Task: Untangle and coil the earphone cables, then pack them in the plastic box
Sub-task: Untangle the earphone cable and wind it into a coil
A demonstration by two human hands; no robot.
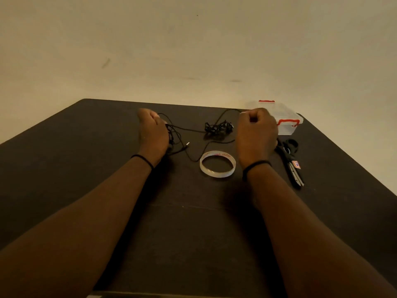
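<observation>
Black earphone cables lie on the dark table (64,158). A tangled knot of cable (218,126) sits at the middle back. Strands run from it to both hands. My left hand (152,132) holds a loose bunch of cable loops (174,136), and a plug end (187,145) lies just right of it. My right hand (256,134) is curled and grips a strand that arcs up from the knot. Behind my right hand stands the clear plastic box (287,119) with red latches, lid on.
A roll of clear tape (217,164) lies between my wrists. Black scissors (291,160) lie right of my right wrist. The table's back edge meets a pale wall. Both forearms stretch across the near half of the table.
</observation>
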